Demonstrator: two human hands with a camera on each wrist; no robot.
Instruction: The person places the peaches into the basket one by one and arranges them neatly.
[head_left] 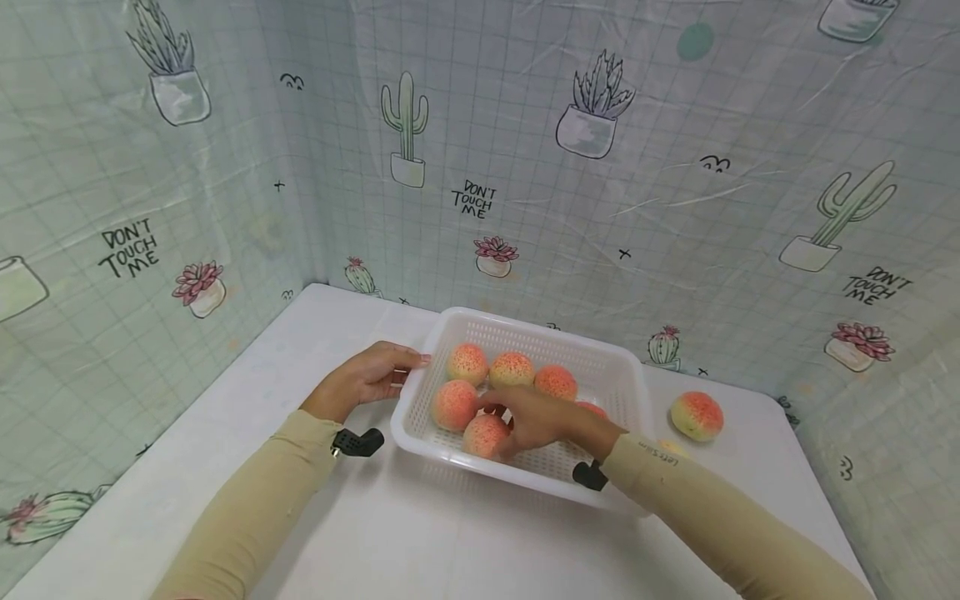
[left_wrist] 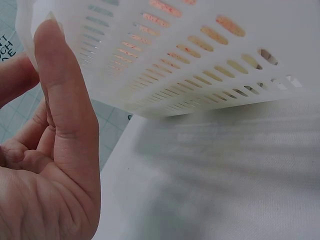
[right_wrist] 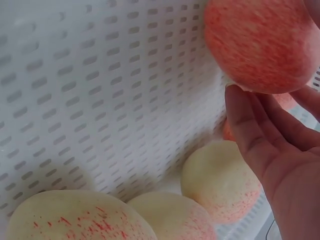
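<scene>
A white perforated plastic basket (head_left: 600,354) holds several red-and-yellow peaches, among them one at the left (head_left: 454,406) and one at the back (head_left: 512,371). My left hand (head_left: 372,377) grips the basket's left rim; the left wrist view shows its thumb (left_wrist: 67,90) against the slotted outer wall. Inside the basket, my right hand (head_left: 534,419) holds a peach (head_left: 483,435) near the front wall, its fingers curled round it. That same peach (right_wrist: 262,45) fills the upper right of the right wrist view. Another peach (head_left: 591,409) is partly hidden behind the right hand.
On the white table (head_left: 360,517), a peach (head_left: 697,416) lies right of the basket. A yellow piece of something (head_left: 672,448) shows past the right sleeve (head_left: 720,508). Cactus-printed sheeting (head_left: 525,167) hangs behind the table and along both sides.
</scene>
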